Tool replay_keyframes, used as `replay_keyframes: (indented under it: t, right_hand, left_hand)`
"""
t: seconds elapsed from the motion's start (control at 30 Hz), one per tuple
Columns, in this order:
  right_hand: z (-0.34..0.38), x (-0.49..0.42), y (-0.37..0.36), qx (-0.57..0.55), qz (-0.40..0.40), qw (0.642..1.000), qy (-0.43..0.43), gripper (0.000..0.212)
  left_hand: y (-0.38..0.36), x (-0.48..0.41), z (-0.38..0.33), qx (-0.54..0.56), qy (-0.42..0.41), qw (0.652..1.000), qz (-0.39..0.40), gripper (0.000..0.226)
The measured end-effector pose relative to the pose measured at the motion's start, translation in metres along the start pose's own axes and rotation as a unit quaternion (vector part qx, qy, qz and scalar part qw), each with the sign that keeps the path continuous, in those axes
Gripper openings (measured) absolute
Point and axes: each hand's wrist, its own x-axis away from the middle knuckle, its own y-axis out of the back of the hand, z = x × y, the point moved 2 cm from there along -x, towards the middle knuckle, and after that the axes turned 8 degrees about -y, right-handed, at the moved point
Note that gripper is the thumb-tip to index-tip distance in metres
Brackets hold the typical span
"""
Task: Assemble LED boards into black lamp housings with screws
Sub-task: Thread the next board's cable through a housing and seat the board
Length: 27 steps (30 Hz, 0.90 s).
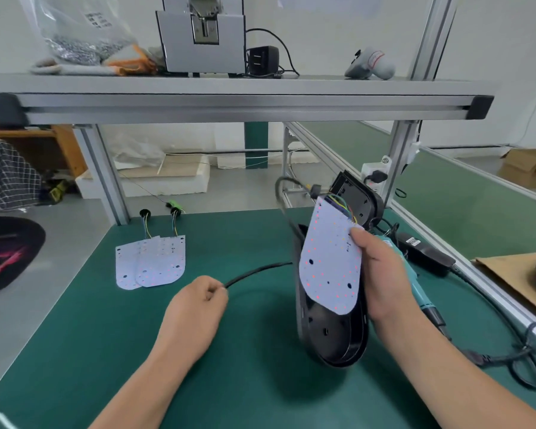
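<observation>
My right hand (381, 274) grips a white LED board (328, 261) together with a black lamp housing (331, 335), both lifted and tilted on end above the green mat. My thumb presses on the board's upper right edge. Coloured wires run from the board's top into the housing. My left hand (195, 308) pinches the end of a black cable (254, 270) that leads toward the housing. Two more LED boards (152, 261) with short wire leads lie overlapped on the mat at the left.
A teal electric screwdriver (415, 283) lies behind my right hand, its cable looping at the right. A black power adapter (424, 252) sits beside it. An aluminium shelf (229, 100) crosses overhead, with a grey machine (203, 35) on it. Cardboard (520, 280) lies at the right edge.
</observation>
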Motion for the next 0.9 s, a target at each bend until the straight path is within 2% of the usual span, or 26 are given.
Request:
replay_keyframes:
  t: [0.07, 0.1, 0.13, 0.2, 0.27, 0.33, 0.4, 0.47, 0.53, 0.63, 0.67, 0.7, 0.8, 0.87, 0.9]
  right_hand:
    - [-0.003, 0.001, -0.002, 0.015, -0.011, 1.0, -0.009, 0.047]
    - [-0.006, 0.001, -0.003, 0.02, -0.018, 1.0, -0.013, 0.049]
    - [-0.009, 0.001, -0.002, 0.027, -0.027, 0.999, -0.016, 0.051]
    - [-0.014, 0.0, -0.002, 0.043, -0.038, 0.998, -0.02, 0.047]
    - [-0.018, 0.001, -0.004, 0.072, -0.028, 0.997, -0.028, 0.029]
    - [-0.023, 0.002, -0.009, 0.105, -0.012, 0.993, -0.053, 0.024]
    - [-0.029, 0.006, -0.014, 0.134, 0.003, 0.988, -0.073, 0.023]
    - [-0.037, 0.007, -0.018, 0.146, 0.018, 0.986, -0.077, 0.024]
    - [-0.044, 0.008, -0.02, 0.145, 0.024, 0.987, -0.07, 0.025]
    - [-0.046, 0.009, -0.021, 0.114, 0.025, 0.991, -0.068, 0.031]
    - [-0.045, 0.009, -0.021, 0.102, 0.026, 0.992, -0.075, 0.035]
    - [-0.043, 0.009, -0.02, 0.092, 0.022, 0.992, -0.081, 0.04]
    - [-0.039, 0.009, -0.016, 0.073, 0.001, 0.994, -0.08, 0.045]
    - [-0.04, 0.01, -0.015, 0.079, -0.011, 0.995, -0.065, 0.042]
    - [-0.041, 0.01, -0.014, 0.078, -0.017, 0.995, -0.06, 0.045]
  left_hand:
    - [-0.003, -0.002, 0.002, 0.082, 0.017, 0.996, -0.006, 0.035]
    - [-0.005, -0.001, 0.002, 0.177, 0.036, 0.983, -0.009, 0.041]
    - [-0.006, 0.0, 0.0, 0.296, 0.051, 0.954, -0.01, 0.039]
    - [-0.009, 0.001, -0.003, 0.521, 0.045, 0.853, 0.0, 0.026]
    - [-0.005, 0.001, -0.009, 0.656, 0.017, 0.754, 0.013, 0.026]
    - [-0.001, 0.0, -0.015, 0.711, -0.023, 0.701, 0.06, 0.033]
    - [0.001, 0.003, -0.022, 0.727, -0.059, 0.675, 0.111, 0.033]
    - [-0.002, 0.005, -0.025, 0.709, -0.055, 0.695, 0.11, 0.03]
    - [-0.006, 0.006, -0.026, 0.663, -0.042, 0.744, 0.076, 0.022]
    - [-0.004, 0.011, -0.032, 0.444, -0.071, 0.893, 0.009, 0.03]
    - [-0.004, 0.014, -0.034, 0.357, -0.08, 0.93, -0.009, 0.031]
    - [-0.005, 0.017, -0.035, 0.287, -0.089, 0.954, -0.017, 0.033]
    - [-0.012, 0.023, -0.042, 0.18, -0.13, 0.975, 0.023, 0.031]
    - [-0.018, 0.027, -0.047, 0.177, -0.144, 0.968, 0.109, 0.012]
    - [-0.02, 0.029, -0.048, 0.201, -0.143, 0.955, 0.163, 0.019]
